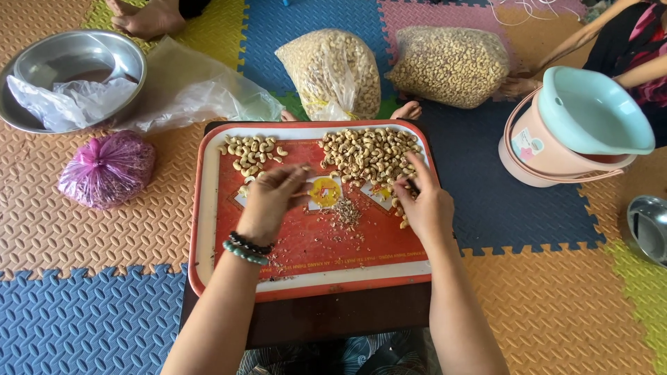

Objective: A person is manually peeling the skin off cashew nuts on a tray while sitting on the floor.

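Over the red tray (208,229), the person's left hand (267,201) hangs with fingers curled loosely down; whether it pinches a nut I cannot tell. Right hand (425,201) rests at the edge of the big cashew pile (368,153), fingers spread on the nuts. A smaller heap (251,153) lies beyond the left hand, crumbs (346,212) between both hands. Two clear sacks of cashews (333,73) stand behind the tray.

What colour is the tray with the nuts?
Red with a cream rim, seen in the head view.
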